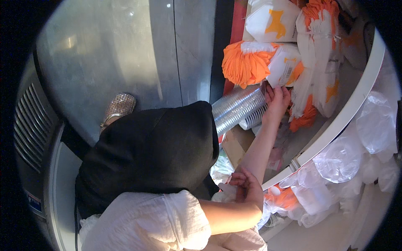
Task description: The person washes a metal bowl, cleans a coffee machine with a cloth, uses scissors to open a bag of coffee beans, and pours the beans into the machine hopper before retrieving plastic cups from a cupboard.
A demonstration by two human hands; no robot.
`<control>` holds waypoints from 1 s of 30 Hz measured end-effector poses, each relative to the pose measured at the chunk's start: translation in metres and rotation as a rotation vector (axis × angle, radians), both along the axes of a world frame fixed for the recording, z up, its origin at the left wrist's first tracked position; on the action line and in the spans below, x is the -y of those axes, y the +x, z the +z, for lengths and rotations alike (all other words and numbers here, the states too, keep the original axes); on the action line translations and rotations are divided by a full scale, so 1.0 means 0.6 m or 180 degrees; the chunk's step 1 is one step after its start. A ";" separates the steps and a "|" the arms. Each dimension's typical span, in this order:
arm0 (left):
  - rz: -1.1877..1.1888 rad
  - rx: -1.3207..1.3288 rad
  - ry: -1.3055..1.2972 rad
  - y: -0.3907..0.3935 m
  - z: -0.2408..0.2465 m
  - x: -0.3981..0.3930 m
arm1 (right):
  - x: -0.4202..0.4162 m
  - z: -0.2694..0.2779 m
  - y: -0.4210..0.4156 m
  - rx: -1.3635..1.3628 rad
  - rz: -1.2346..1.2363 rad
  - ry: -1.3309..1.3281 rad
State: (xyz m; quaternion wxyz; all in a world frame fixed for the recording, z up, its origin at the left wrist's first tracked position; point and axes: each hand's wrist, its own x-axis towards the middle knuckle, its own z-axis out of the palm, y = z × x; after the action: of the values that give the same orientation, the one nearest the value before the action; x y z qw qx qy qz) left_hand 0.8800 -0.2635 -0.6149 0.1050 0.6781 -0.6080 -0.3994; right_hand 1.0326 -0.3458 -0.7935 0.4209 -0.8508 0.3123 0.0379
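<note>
My right hand (277,99) reaches into an open drawer or bin, fingers bent at the end of a stack of clear plastic lids or containers (240,105). Its fingertips also meet the lower edge of a white packet with orange print and a barcode (284,69). Whether the fingers grip either one cannot be told. Beside the packet fans a bundle of folded orange material (246,64). My left hand (248,185) hangs half-curled with fingers apart, crossing in front of the right forearm. Close to it lies crumpled white material (226,192).
More white-and-orange bundles (318,56) fill the drawer, near a cardboard piece (234,147) and a white ribbed stack (253,117). A curved pale rim (342,125) bounds it, with clear plastic bags (339,158) outside. My knee (201,125) is beside the metal floor (119,47).
</note>
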 end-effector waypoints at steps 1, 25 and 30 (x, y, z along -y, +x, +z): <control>-0.0013 0.0001 0.0002 0.001 0.000 0.000 | -0.009 -0.002 0.003 0.0072 0.0014 0.0037; 0.0464 -0.0965 -0.0057 0.068 -0.028 -0.034 | -0.028 0.062 -0.017 0.1037 0.0682 -0.1577; 0.1697 -0.0715 0.0302 0.097 -0.059 -0.061 | -0.067 0.068 -0.135 0.0495 0.1084 -0.1089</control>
State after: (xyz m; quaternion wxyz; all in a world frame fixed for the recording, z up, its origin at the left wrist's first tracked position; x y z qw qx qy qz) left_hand 0.9383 -0.2268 -0.6502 0.2411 0.7696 -0.3735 -0.4583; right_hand 0.9518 -0.3056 -0.7530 0.2811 -0.9504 0.1330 -0.0107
